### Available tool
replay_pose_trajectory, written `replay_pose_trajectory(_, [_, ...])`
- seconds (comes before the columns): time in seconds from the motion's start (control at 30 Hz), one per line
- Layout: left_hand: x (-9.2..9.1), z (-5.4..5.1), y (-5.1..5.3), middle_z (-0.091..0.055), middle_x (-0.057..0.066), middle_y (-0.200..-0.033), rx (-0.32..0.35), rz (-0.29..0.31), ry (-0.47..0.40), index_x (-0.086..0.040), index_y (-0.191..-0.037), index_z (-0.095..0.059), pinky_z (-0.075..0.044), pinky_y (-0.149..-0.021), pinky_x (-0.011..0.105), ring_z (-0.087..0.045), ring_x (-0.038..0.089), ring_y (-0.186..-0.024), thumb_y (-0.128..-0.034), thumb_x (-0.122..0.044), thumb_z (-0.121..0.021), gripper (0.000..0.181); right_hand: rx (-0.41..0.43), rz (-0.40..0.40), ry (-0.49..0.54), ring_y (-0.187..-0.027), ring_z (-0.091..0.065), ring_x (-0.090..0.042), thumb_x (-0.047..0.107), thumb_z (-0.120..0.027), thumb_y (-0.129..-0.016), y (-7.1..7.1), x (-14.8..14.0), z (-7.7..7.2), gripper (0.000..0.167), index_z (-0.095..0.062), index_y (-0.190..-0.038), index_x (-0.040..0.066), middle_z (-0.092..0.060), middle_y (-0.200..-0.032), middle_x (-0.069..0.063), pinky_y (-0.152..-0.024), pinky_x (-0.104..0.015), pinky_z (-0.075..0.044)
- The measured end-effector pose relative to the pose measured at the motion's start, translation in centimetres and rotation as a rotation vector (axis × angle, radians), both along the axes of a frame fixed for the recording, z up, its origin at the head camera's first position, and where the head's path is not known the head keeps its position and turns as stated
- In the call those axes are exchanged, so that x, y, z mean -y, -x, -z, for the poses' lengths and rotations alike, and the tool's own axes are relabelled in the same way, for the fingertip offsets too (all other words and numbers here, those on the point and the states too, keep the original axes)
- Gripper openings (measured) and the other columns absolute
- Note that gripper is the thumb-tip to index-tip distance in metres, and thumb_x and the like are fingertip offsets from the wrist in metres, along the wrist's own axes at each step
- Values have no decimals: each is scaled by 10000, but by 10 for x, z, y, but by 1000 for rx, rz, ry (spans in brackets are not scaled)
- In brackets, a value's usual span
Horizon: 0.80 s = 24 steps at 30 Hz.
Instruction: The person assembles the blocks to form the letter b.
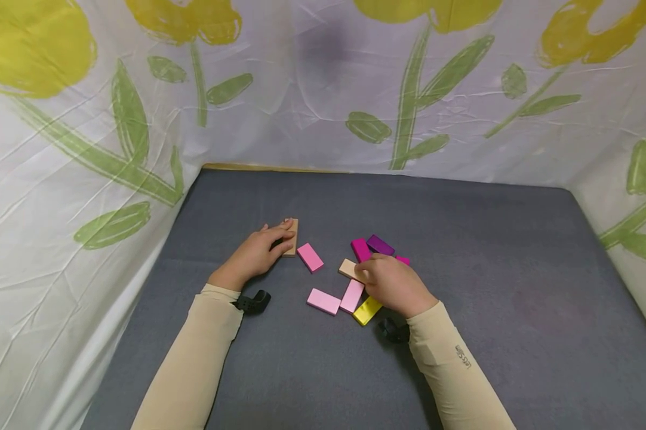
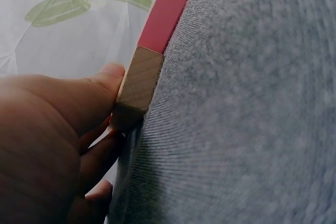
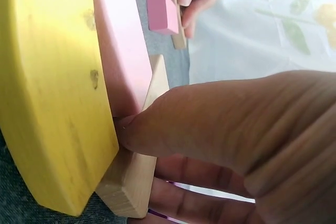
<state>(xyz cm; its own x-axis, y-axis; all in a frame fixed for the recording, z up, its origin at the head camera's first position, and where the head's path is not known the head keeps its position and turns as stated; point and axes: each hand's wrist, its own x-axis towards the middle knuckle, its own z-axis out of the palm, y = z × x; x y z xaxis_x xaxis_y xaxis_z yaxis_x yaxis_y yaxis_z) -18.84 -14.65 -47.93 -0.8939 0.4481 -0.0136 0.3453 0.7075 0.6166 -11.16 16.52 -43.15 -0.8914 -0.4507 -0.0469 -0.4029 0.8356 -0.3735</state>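
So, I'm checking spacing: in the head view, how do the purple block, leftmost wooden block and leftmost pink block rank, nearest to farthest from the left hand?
1. Leftmost wooden block: at the left hand, touched by its fingers.
2. Leftmost pink block: just right of that.
3. Purple block: farther right, just past the right hand.

On the table (image 1: 516, 298), one block (image 1: 291, 250) at left, other blocks (image 1: 323, 301) to its right, a sheet (image 1: 301, 131) behind.

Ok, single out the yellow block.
The yellow block, just below and left of the right hand in the head view; no other visible block is that colour.
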Motion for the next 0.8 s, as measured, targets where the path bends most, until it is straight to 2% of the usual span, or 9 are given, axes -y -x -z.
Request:
replay_pose_trajectory(0.1, [0,0,0,-411,74,-1660,-2,-2,-6,-43,-1464,-621,-193,-1326,511,-400,264,-1534,-1070,-225,-635,434,-5,-8,-5,-782,-548,-167,6,-711,-897,0,0,0,137,-749,-959,122,-628,-855,1,-647,-277,-501])
replay_pose_trajectory(0.47, [-1,0,-1,-415,62,-1657,8,-15,-5,-53,-1467,-621,-189,-1330,488,-409,254,-1529,-1070,-242,-637,439,-39,-10,-23,-731,-499,-169,1,-759,-850,-2,-1,-4,141,-713,-920,115,-525,-791,-5,-577,-266,-439])
replay_pose_trajectory(0.8, [0,2,0,-438,74,-1643,4,-22,-34,-63,-1472,-620,-178,-1331,498,-416,255,-1526,-1064,-228,-648,441,-12,35,8,-710,-488,-161,147,-831,-866,-6,4,-15,145,-718,-931,86,-509,-771,-12,-553,-262,-431])
